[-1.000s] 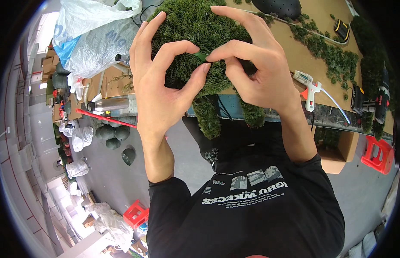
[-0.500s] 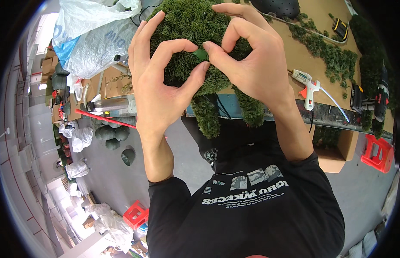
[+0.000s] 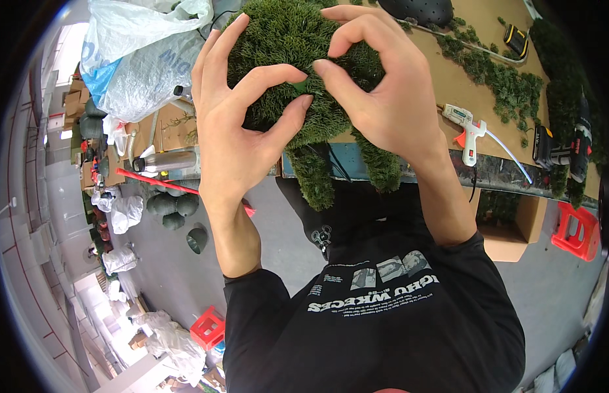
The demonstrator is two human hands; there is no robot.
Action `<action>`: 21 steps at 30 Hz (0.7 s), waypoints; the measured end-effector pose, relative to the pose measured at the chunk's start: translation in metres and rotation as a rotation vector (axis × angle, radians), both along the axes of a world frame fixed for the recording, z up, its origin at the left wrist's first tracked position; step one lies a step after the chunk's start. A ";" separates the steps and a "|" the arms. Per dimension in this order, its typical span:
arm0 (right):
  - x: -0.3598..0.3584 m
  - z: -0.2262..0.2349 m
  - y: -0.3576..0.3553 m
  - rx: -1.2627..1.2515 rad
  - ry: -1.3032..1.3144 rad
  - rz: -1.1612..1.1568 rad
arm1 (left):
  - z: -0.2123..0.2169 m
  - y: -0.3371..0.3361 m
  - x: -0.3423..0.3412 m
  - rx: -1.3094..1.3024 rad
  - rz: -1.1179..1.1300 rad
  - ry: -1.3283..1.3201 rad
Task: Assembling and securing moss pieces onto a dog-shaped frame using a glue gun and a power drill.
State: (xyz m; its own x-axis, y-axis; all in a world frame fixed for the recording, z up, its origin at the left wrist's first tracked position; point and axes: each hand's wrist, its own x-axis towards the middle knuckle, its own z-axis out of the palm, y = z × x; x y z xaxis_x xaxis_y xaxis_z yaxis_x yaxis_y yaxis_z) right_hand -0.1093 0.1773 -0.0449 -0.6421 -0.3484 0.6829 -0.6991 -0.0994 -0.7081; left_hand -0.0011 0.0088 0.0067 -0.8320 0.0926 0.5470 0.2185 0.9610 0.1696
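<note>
Foliage [image 3: 285,39] dense, needle-fine, rounded; fingers [image 3: 268,77] curled above.

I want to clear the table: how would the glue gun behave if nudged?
The glue gun would probably slide rather than roll, given its jutting handle. The long glue stick behind it may flex, as it looks thin.

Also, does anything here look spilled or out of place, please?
Loose green sprigs lie scattered over the brown tabletop, to the right of the right hand; this looks untidy, though perhaps it is normal here. On the floor, one dark green pot-like container sits apart from the cluster of similar ones.
</note>
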 end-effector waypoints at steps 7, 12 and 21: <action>0.047 0.005 0.024 -0.119 -0.287 0.305 | -0.002 -0.004 0.000 0.032 0.005 -0.024; 0.048 0.007 0.016 0.095 -0.244 0.218 | -0.003 -0.003 -0.001 0.019 0.018 -0.014; 0.078 0.017 0.015 0.049 -0.358 0.354 | -0.002 -0.003 0.000 0.047 0.003 -0.030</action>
